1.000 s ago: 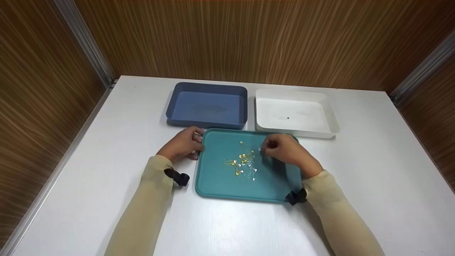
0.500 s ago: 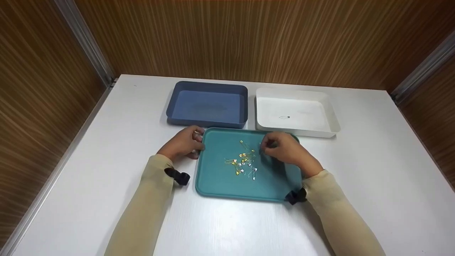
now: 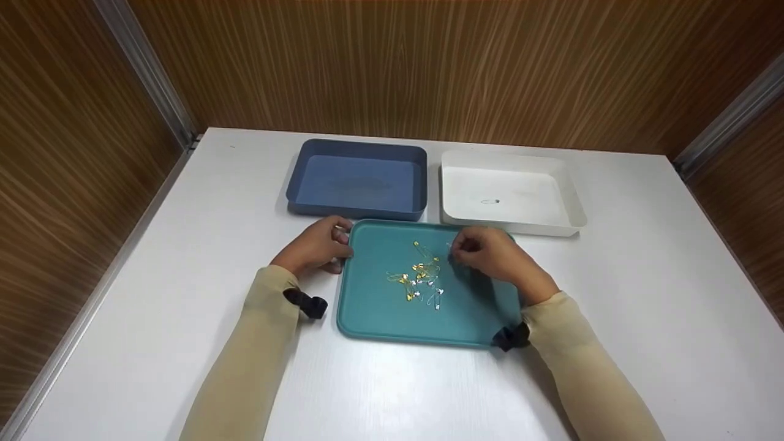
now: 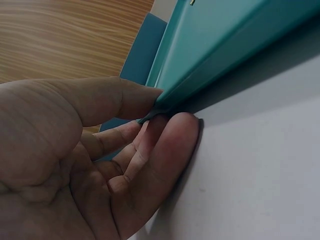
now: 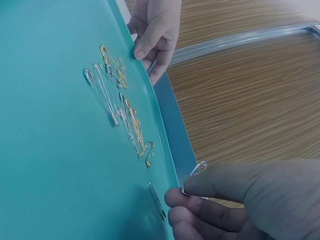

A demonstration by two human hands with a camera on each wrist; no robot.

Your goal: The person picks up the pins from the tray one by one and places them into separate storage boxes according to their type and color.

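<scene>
Right wrist view alone shows the right hand (image 5: 235, 200) pinching a silver pin (image 5: 197, 170); left hand (image 4: 100, 155) grips the tray (image 3: 373, 306) corner. Three containers: tray, blue bin (image 3: 358, 150), white bin (image 3: 572, 202) holding one pin.

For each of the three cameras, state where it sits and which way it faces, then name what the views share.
Head: sits above the table, faces forward and down at the teal tray, the blue bin and the white bin; shows both sleeved forearms.
Left wrist: sits low by the table, faces along the left hand gripping the tray's rim.
Right wrist: sits behind the right hand, faces across the tray; its fingertips pinch a silver safety pin.
Shared: head and right wrist views both show the pile of safety pins; all three show the tray.
</scene>
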